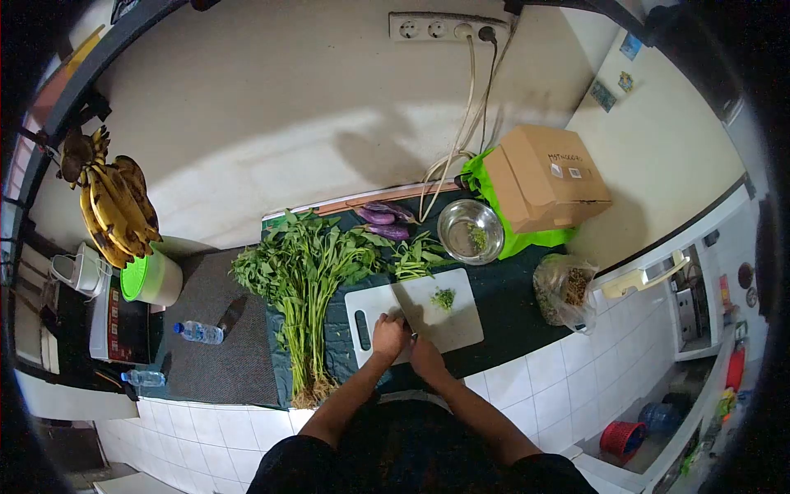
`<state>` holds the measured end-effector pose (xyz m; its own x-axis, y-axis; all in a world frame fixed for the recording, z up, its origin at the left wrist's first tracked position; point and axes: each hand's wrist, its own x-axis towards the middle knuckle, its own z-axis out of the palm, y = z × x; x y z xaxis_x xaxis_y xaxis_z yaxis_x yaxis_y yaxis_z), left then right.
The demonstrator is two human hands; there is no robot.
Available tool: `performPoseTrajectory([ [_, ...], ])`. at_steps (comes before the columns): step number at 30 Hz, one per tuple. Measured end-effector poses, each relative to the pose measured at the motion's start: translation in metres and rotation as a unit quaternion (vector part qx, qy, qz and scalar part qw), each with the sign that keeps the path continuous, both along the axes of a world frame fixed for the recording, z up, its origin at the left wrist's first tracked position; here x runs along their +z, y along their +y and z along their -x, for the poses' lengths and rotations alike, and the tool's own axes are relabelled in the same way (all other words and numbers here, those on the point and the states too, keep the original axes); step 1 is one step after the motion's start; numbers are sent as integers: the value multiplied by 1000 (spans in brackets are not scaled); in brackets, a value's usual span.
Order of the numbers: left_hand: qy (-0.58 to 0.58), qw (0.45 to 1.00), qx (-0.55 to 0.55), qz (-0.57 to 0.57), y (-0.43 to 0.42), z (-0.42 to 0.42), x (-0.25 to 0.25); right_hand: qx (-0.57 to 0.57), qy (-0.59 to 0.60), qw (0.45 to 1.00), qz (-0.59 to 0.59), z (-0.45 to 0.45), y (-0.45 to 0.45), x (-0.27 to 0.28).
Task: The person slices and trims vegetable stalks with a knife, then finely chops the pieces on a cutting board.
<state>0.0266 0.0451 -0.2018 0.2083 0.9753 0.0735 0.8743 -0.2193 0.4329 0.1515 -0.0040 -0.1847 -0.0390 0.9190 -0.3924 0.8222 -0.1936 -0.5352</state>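
A white cutting board (457,325) lies in front of me on the dark green cloth. Over its near left part, my left hand (390,336) is closed, fingers curled down; what they hold is hidden. Just to the right, my right hand (425,357) is closed around what looks like a knife (414,336), of which only a small glint shows. A little heap of chopped greens (443,298) rests on the board's right half. Loose leafy cuttings (415,257) lie beyond the board, and a big bunch of rooted leafy greens (309,288) is to its left.
Behind the board are purple eggplants (385,219) and a steel bowl (471,231) with some greens inside. A cardboard box (547,181) and a filled plastic bag (565,291) stand at the right. Bananas (119,206) hang at the left, above a water bottle (199,332).
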Motion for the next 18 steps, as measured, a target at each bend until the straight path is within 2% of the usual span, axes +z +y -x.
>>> performPoseTrajectory([
  [2,-22,1000,15,-5,0,0,13,-4,-1,1000,-22,-1,0,-7],
  [8,-8,1000,14,16,1,5,-3,8,25,1000,8,2,4,4],
  [11,-37,999,13,12,4,3,2,31,-6,997,-67,-4,0,-21],
  [17,1,999,27,35,4,2,-5,9,15,1000,-24,0,5,7],
  [18,-2,999,38,32,3,2,-6,78,-19,995,-65,-2,0,10],
])
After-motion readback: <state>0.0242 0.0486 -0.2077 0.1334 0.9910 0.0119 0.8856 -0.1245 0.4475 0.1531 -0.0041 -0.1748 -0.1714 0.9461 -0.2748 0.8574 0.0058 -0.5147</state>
